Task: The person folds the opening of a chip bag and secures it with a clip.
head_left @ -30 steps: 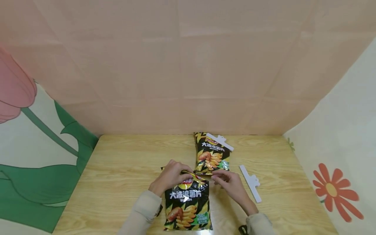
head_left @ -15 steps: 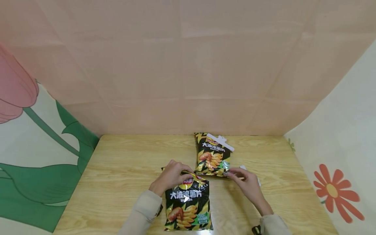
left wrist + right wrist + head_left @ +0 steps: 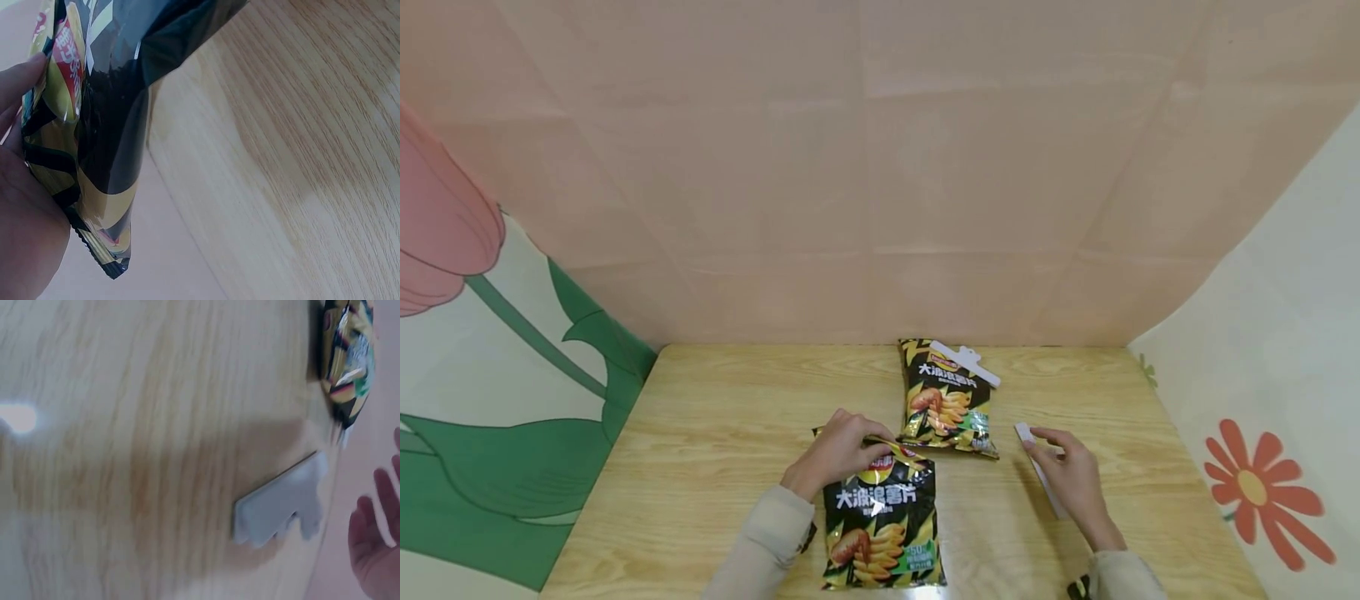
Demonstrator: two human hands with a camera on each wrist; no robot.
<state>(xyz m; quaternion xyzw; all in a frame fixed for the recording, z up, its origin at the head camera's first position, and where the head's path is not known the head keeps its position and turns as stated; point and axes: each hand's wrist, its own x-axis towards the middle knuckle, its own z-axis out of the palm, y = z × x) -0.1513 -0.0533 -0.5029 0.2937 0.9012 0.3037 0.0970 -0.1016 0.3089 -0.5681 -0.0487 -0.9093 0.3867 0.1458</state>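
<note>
My left hand [image 3: 844, 452] pinches the folded top of a black-and-yellow potato chip bag [image 3: 880, 533], which lies face up at the front middle of the table. In the left wrist view, thumb and fingers hold the bag's creased upper edge [image 3: 59, 147]. My right hand [image 3: 1072, 479] is over a loose white sealing clip [image 3: 278, 506] lying to the right of the bags. The right wrist view has its fingers [image 3: 386, 500] spread and apart from the clip. From the head, the hand hides part of that clip.
Farther back lies a second potato chip bag [image 3: 942, 404], with another white clip [image 3: 967, 363] across its top corner. The wooden table [image 3: 737, 392] ends at a pink cloth backdrop [image 3: 775, 208]. Printed flower cloths [image 3: 1247, 487] flank both sides.
My right hand has moved right, away from the held bag's top, past the second bag's lower corner, to the loose clip. The left hand has stayed on its bag.
</note>
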